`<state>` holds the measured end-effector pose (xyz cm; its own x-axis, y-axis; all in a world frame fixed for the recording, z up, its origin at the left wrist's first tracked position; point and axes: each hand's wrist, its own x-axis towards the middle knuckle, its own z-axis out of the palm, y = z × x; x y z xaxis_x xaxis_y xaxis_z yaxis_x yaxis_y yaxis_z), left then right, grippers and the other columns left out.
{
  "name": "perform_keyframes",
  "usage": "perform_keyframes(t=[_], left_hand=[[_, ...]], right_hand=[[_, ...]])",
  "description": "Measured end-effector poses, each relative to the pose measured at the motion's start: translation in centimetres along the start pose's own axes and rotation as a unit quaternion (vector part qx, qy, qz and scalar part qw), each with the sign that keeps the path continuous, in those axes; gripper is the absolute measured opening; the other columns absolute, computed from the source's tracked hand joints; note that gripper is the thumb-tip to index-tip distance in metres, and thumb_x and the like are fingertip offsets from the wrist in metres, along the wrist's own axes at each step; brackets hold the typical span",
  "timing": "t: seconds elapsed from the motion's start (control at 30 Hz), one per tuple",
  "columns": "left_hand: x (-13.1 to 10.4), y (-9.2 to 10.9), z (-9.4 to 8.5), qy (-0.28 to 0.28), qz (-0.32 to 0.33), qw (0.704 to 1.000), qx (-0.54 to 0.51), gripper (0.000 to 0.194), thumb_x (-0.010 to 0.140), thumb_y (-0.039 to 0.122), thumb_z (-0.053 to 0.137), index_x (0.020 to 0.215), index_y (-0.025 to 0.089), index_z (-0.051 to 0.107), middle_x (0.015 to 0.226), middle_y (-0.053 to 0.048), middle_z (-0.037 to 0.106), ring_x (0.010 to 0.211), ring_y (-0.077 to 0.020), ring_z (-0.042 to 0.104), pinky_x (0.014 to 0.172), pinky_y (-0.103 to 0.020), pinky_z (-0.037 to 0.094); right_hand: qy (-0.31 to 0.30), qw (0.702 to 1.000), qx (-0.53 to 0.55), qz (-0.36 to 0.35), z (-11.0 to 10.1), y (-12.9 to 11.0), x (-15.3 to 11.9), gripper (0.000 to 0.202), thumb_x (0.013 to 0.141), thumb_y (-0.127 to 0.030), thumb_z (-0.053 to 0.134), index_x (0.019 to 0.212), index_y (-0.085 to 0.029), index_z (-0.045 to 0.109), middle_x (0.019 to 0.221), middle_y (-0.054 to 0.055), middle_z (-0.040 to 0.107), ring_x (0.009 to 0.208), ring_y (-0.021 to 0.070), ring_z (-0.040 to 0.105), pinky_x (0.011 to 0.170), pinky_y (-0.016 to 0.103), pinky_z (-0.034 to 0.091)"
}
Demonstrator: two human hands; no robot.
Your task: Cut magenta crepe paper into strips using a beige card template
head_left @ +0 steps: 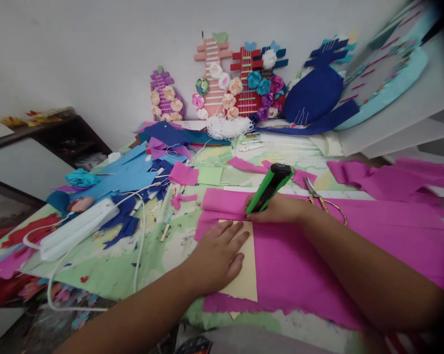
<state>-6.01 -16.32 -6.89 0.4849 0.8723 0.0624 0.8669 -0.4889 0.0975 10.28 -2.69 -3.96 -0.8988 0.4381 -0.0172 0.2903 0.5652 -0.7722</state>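
A large magenta sheet (pixel 303 260) lies over the table in front of me, and a pale yellow rectangular card (pixel 246 275) rests on it. My left hand (pixel 222 253) lies flat with fingers spread, pressing on the card. In my right hand (pixel 269 209) is a green and black box cutter (pixel 269 187), held upright with its lower end near the card's top edge. Its blade tip is too small to make out. Gold-handled scissors (pixel 323 199) lie on the magenta sheet just beyond my right wrist.
A white power strip (pixel 77 228) with looping cable sits at the left, near blue scraps (pixel 122 172). Flower-decorated instrument shapes (pixel 246 88) lean on the wall behind white string (pixel 229 127). Magenta scraps (pixel 395 179) lie at the right. A dark shelf (pixel 55 137) stands far left.
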Motion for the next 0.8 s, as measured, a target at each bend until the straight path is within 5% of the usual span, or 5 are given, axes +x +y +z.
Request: perform_keyframes(t=[0.8], left_hand=[[-0.1,0.0,0.2,-0.002,-0.007,1.0,0.002,0.044,0.084,0.028,0.038,0.126,0.017,0.039,0.133,-0.009,0.036,0.122,-0.0247,0.03,0.1,-0.044,0.024]], right_hand=[[0.014,0.998,0.062,0.008,-0.5,0.4,-0.2,0.012,0.065,-0.025,0.057,0.072,-0.016,0.058,0.068,-0.001,0.058,0.065,0.0111,0.052,0.063,0.023,0.042]])
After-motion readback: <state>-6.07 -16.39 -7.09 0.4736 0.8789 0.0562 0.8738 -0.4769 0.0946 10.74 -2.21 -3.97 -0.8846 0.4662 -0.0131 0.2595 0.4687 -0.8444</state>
